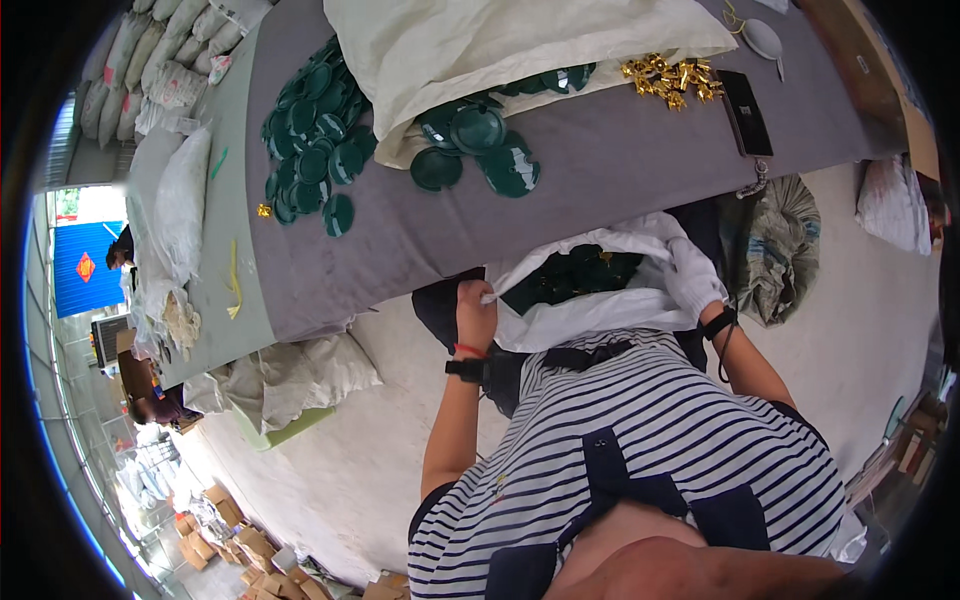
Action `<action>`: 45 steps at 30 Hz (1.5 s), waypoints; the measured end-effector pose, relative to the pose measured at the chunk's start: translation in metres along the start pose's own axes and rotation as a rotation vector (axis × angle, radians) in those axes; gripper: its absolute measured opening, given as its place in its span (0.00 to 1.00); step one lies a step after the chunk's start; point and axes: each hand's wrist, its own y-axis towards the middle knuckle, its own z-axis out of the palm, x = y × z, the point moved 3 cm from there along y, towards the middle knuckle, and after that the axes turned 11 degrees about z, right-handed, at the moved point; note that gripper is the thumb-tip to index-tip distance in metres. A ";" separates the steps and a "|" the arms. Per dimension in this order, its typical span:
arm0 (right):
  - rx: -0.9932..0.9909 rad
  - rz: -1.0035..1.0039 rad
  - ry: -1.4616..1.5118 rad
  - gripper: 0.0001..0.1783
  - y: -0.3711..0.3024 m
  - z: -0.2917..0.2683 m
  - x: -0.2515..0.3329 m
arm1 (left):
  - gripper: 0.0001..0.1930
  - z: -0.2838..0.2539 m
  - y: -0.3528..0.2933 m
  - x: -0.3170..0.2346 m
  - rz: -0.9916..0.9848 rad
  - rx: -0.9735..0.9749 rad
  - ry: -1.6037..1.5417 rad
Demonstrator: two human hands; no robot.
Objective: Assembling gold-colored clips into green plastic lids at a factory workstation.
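Note:
A white woven sack [580,318] lies across my lap with its mouth spread wide. Dark green pieces with small gold bits [568,274] fill the part that shows inside. My left hand [476,316], bare, pinches the left end of the sack's rim. On the right side, my right hand [692,276] wears a white glove and is closed on the rim; its fingertips are partly hidden in the folds. Just beyond the sack, on the grey cloth-covered table [380,255], are flat green round discs [436,169] beside a large off-white sack [500,50].
More green discs [312,150] are heaped at the table's left. Gold pieces [668,82] and a dark phone [744,114] lie to the right. A crumpled grey-green sack [785,250] stands on the floor at right. White sacks [290,380] cover a green bin beneath the table's left.

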 end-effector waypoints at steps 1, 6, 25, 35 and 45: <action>-0.109 -0.089 0.062 0.13 -0.004 0.006 -0.013 | 0.09 -0.007 0.005 -0.018 0.101 -0.027 0.013; -0.529 -0.337 0.434 0.14 0.007 -0.061 0.025 | 0.06 -0.028 0.012 -0.009 -0.390 -0.281 -0.515; 0.321 -0.471 -0.254 0.27 0.026 0.050 0.140 | 0.29 -0.037 -0.053 -0.042 -0.296 0.130 0.102; 0.455 -0.636 0.254 0.24 -0.029 -0.020 0.158 | 0.43 -0.055 0.206 -0.064 0.171 -0.384 0.254; 0.263 -0.517 0.515 0.21 -0.006 -0.041 0.147 | 0.46 0.017 0.219 -0.111 0.152 -0.134 0.412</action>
